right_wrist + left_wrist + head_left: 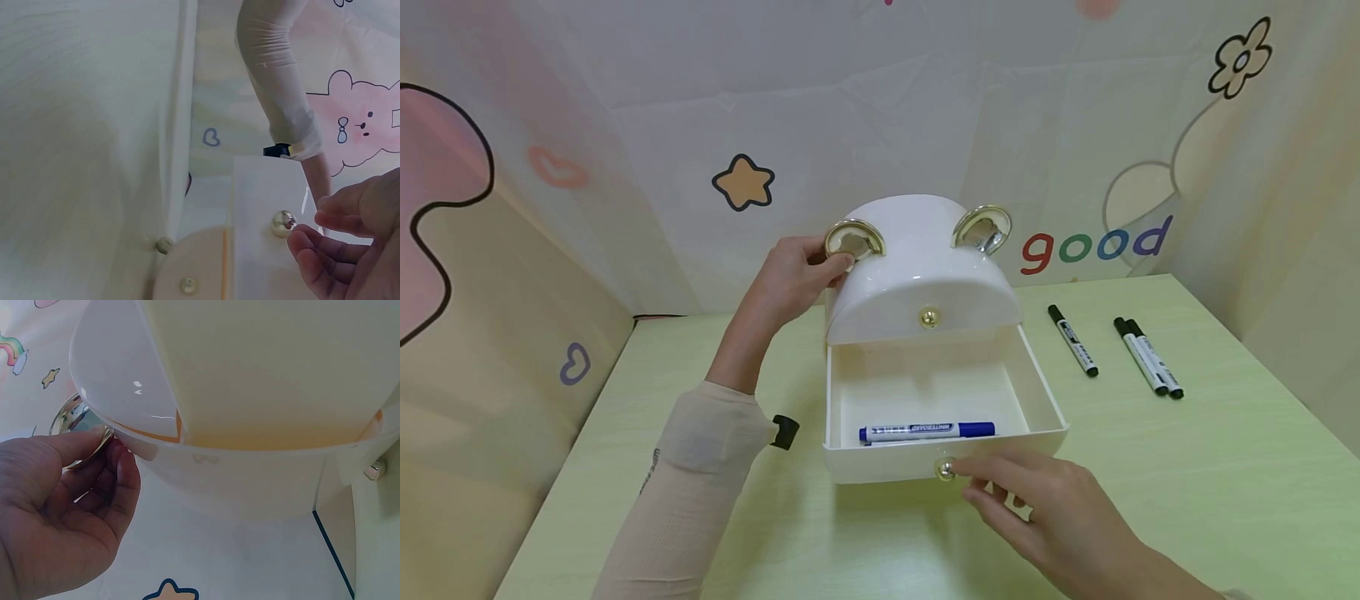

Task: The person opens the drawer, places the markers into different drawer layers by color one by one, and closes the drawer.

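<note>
A white storage box (pixel 917 242) with gold-rimmed ears stands on the table, its lower drawer (pixel 936 375) pulled out. My left hand (pixel 793 275) pinches the box's left ear (pixel 74 415) between thumb and fingers. At the drawer front, my right hand (pixel 1052 508) has its index fingertip at the round gold knob (pixel 946 469), while the thumb stays apart from it. In the right wrist view the loosely bent fingers (pixel 334 250) are beside the knob, not around it. Inside the drawer, a blue whiteboard marker (pixel 925 431) lies along the front wall, partly covering another thin item.
Black-capped markers lie right of the box: one alone (pixel 1072 342) and a pair side by side (pixel 1148 357). Another gold knob (pixel 929 317) sits on the upper front. Behind the pale green table (pixel 1225 467) hangs a printed curtain (pixel 662 167).
</note>
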Available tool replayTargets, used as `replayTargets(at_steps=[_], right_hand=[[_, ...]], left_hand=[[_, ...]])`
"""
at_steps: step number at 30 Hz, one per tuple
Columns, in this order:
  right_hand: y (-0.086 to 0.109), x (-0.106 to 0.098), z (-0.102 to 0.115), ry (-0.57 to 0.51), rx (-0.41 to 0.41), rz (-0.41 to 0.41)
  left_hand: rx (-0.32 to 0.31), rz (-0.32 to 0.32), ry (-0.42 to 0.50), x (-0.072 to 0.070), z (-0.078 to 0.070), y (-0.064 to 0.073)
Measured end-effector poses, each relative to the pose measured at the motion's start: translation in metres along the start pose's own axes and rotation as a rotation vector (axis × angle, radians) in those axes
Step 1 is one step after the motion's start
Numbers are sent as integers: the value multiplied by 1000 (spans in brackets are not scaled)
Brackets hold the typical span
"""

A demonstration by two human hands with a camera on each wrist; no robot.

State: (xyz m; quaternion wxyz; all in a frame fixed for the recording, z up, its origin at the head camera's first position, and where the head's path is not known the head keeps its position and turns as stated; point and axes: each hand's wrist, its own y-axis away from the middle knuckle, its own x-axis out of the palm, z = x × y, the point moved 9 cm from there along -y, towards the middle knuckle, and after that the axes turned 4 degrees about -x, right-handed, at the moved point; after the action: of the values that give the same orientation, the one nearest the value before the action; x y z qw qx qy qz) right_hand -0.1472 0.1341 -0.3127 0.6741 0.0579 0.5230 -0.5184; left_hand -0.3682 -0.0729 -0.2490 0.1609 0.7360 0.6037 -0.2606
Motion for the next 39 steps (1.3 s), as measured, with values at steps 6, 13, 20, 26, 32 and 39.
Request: replayTargets(at_steps=[6, 13, 20, 26, 32, 39], right_hand=[[1, 8, 2, 32, -27, 3], [-1, 10, 7, 108, -103, -49], [-1, 15, 4, 114, -102, -50], [-2, 18, 3, 135, -106, -65], [-3, 21, 6, 133, -150, -109], [-2, 23, 3, 40, -110, -175]], left_hand=[[0, 2, 12, 0, 0, 1], [-8, 7, 11, 0, 0, 2], [-13, 14, 21, 1, 0, 2], [-15, 16, 15, 1, 0, 2], [-4, 4, -8, -1, -1, 2], [-9, 1, -22, -1, -1, 1]])
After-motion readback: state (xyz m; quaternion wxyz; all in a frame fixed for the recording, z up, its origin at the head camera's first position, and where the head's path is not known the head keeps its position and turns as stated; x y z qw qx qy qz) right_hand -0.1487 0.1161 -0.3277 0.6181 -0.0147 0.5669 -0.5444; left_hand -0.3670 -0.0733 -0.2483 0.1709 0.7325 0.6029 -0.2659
